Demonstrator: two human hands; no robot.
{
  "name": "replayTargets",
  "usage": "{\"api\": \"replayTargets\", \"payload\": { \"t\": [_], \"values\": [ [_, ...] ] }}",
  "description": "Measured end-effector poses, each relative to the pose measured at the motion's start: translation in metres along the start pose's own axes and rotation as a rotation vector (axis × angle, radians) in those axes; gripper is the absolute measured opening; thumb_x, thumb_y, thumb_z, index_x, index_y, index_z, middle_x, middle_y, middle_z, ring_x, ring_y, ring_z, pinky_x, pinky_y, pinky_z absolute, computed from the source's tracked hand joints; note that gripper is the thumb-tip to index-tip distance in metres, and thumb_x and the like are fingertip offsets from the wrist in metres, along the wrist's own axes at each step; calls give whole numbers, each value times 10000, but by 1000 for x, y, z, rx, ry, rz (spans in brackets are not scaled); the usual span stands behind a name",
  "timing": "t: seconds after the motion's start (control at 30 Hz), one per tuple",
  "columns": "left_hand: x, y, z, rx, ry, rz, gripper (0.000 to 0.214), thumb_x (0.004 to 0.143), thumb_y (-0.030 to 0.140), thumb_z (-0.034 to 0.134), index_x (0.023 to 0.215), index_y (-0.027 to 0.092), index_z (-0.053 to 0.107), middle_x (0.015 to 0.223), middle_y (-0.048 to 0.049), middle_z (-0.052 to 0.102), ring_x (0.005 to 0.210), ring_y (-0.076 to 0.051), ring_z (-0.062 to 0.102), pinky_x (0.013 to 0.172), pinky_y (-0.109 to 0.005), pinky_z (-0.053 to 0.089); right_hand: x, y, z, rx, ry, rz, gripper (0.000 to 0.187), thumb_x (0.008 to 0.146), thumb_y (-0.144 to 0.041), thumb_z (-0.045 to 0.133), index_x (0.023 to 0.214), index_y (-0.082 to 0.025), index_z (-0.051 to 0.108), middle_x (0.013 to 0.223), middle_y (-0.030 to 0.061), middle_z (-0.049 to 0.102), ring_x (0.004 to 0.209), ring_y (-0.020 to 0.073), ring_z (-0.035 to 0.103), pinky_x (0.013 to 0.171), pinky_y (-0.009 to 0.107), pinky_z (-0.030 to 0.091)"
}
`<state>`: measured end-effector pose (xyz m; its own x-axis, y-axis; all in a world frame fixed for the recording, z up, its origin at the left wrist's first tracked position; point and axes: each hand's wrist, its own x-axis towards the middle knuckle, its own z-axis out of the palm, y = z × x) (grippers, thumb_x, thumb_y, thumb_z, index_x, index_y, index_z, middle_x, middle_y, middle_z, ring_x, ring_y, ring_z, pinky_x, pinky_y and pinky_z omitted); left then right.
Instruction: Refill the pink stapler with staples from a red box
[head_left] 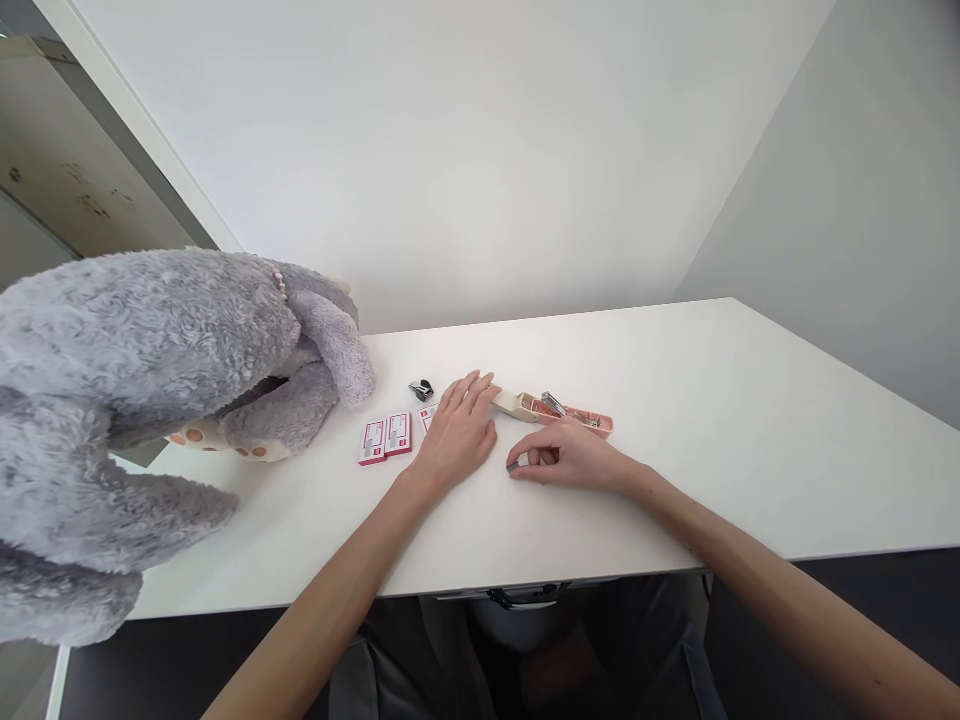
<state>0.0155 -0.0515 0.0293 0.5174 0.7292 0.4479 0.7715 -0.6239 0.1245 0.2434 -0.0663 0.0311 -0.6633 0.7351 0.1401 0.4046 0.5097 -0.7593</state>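
Observation:
My left hand (459, 428) lies with its fingers stretched out on the table, partly over a small red-and-white box (425, 418). Its fingertips are at the cream end of an opened stapler (517, 405), which lies with its pink body towards the right; whether they touch it I cannot tell. My right hand (564, 455) is in front of the stapler, thumb and forefinger pinched on a small grey strip of staples (513, 467) just above the table. Two more red-and-white boxes (385, 438) lie side by side left of my left hand.
Behind the boxes sits a small black-and-silver staple remover (421, 390). A large grey plush toy (172, 330) takes up the left end of the white table (720, 420). The wall (510, 160) rises along the table's back edge. A drawer handle (525, 598) shows under the front edge.

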Motion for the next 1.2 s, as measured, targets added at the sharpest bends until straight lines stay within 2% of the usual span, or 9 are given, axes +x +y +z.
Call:
{"api": "replayTargets", "payload": {
  "t": [0.2,0.27,0.37,0.5,0.67,0.83,1.03,1.13,1.2],
  "values": [
    [-1,0,4,-4,6,11,458,946,144,491,1401,187,508,1496,-142,555,1494,-317,405,1258,-594,286,0,-4,-4,242,44,-61,265,886,-509,730,968,-273,815,1042,60,756,692,165,663,599,311,526],
    [-1,0,4,-16,10,14,448,947,162,505,1393,201,522,1454,-135,579,1458,-324,439,1245,-597,303,-1,-6,-6,332,27,-7,278,896,-510,722,997,-264,803,962,54,776,643,165,678,576,308,533],
    [0,0,3,-20,3,26,415,961,187,514,1374,221,539,1381,-121,610,1374,-318,499,1217,-586,331,-1,-5,-9,386,29,96,286,917,-513,704,989,-251,792,685,10,741,504,138,607,532,290,504],
    [0,0,2,-40,-13,36,334,985,214,520,1312,241,579,1277,-110,643,1263,-310,542,1125,-552,409,0,1,-13,502,142,57,311,925,-520,697,1017,-235,779,808,39,768,468,120,571,487,300,478],
    [-2,2,2,-73,-42,11,304,1013,243,508,1307,241,582,1265,-109,639,1210,-301,559,1036,-507,465,2,4,-18,648,307,30,308,947,-506,680,1103,-248,742,867,36,742,519,126,590,455,288,446],
    [-4,2,4,-128,-57,-45,349,999,211,515,1342,252,561,1288,-102,626,1171,-295,586,954,-481,510,4,2,-19,628,455,86,333,961,-543,644,1070,-240,731,859,27,697,522,113,555,470,292,459],
    [-6,-5,0,-162,-54,-47,381,984,199,519,1359,254,564,1277,-97,636,1179,-290,593,983,-479,505,4,6,-19,493,678,142,352,960,-558,631,1122,-259,724,841,-2,640,504,91,515,526,297,483],
    [-5,-10,-6,-158,-64,-16,387,970,201,541,1352,256,575,1294,-87,644,1197,-285,590,1020,-477,489,4,11,-19,427,750,166,411,953,-555,640,1241,-268,697,752,-8,641,590,143,586,589,316,522],
    [-5,-11,-8,-133,-71,-12,373,969,205,548,1336,255,582,1287,-78,657,1195,-280,594,1026,-473,483,4,15,-18,398,776,163,448,952,-552,639,1289,-260,685,696,-4,642,746,201,672,680,346,564]
  ]
}}
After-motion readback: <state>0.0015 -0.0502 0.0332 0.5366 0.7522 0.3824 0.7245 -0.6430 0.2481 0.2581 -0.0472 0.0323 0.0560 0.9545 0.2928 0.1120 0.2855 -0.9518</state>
